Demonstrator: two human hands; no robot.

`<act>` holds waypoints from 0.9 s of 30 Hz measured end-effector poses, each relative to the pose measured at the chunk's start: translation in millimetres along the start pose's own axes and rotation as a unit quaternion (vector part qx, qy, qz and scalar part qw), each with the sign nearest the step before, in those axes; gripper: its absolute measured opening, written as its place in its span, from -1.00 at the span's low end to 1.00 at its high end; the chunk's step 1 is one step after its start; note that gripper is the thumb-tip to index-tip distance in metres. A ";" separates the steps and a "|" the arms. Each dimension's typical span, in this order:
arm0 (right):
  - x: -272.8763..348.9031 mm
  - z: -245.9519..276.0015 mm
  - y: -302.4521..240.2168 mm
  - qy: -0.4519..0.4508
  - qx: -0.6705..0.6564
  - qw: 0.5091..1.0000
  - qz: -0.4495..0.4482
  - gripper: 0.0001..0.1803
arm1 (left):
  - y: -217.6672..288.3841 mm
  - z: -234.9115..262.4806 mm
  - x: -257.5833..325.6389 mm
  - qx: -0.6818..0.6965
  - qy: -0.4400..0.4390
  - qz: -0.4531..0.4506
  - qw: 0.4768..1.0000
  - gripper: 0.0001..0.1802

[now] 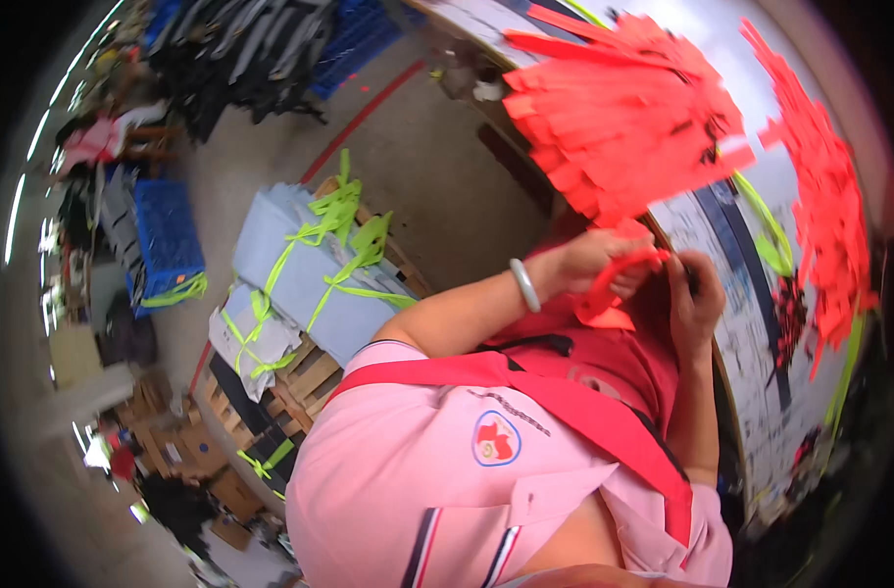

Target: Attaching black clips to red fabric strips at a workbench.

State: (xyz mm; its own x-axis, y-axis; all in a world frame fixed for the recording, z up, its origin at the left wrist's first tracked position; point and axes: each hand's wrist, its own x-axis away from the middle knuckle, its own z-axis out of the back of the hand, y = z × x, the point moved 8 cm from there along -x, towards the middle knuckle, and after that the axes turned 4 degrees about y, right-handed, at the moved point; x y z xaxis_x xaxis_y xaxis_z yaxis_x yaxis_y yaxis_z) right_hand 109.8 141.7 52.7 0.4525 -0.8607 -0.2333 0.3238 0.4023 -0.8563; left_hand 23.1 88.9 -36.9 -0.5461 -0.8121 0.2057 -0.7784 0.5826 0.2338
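Observation:
A bright orange-red fabric strip [616,277] is looped in front of my body, and part of it hangs below my hands. My left hand [594,260], with a pale bangle on the wrist, is closed around the strip. At the strip's right end, my right hand [700,299] has its fingers curled, with thumb and fingertips pinched at the tip. A small dark spot shows between those fingers, too small to name. Just beyond my hands, a large pile of similar orange-red strips [623,118] lies fanned over the table's edge.
On the white-patterned table [761,265], a second heap of orange-red strips [824,196] lies to the right, with a yellow-green strap [766,230] between the piles. At left, light-blue bundles [320,265] tied with yellow-green bands rest on a wooden pallet [295,392]. A blue crate [168,235] stands farther left.

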 end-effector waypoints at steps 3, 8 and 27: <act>-7.6 5.7 8.4 0.026 -0.045 0.998 -0.035 -0.91 | 29.1 8.7 8.9 -0.207 0.184 -0.184 0.943 -0.75; 9.0 6.8 29.1 -0.032 -0.218 0.945 -0.242 -0.78 | 57.2 -38.3 26.9 -0.596 0.234 -0.424 0.641 -0.79; 33.8 15.5 24.4 -0.134 -0.038 0.986 -0.088 -0.83 | 15.7 -26.3 -6.1 -0.504 0.153 -0.104 0.844 -0.91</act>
State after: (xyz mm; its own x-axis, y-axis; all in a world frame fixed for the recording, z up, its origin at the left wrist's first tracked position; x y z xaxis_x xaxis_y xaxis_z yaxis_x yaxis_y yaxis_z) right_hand 145.8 127.3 31.1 0.6011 -0.7980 0.0442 0.3587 0.2200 -0.9072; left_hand 22.3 103.8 -9.5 -0.2034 -0.9438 0.2605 -0.1052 0.2856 0.9525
